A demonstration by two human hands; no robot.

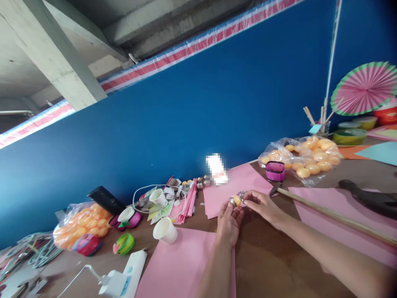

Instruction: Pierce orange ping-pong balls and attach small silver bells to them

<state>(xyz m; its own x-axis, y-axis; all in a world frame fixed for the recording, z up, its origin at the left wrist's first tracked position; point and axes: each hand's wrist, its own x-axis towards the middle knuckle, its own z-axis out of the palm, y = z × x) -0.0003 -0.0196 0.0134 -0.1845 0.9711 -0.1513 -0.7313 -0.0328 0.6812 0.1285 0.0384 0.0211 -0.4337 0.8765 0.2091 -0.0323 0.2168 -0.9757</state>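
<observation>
My left hand [230, 221] is closed around a small orange ball [237, 200], with a shiny silver round piece [232, 201] beside it at my thumb tip. Just right of the ball, my right hand [262, 205] has its thumb and fingers pinched together; what lies between them is too small to make out. Close to those fingertips sits a silvery, lumpy cluster [241, 193]. Both hands are over the brown table [263, 256], at the near edge of a pink paper sheet [217, 203].
A bag of orange balls [313, 155] lies at right, another bag [85, 223] at left. A paper cup [165, 230] stands on a nearer pink sheet [180, 269]. A wooden stick [338, 213] lies beside my right forearm. Silver balls [200, 183] sit by the blue wall [186, 124]. A power strip [133, 269] is front left.
</observation>
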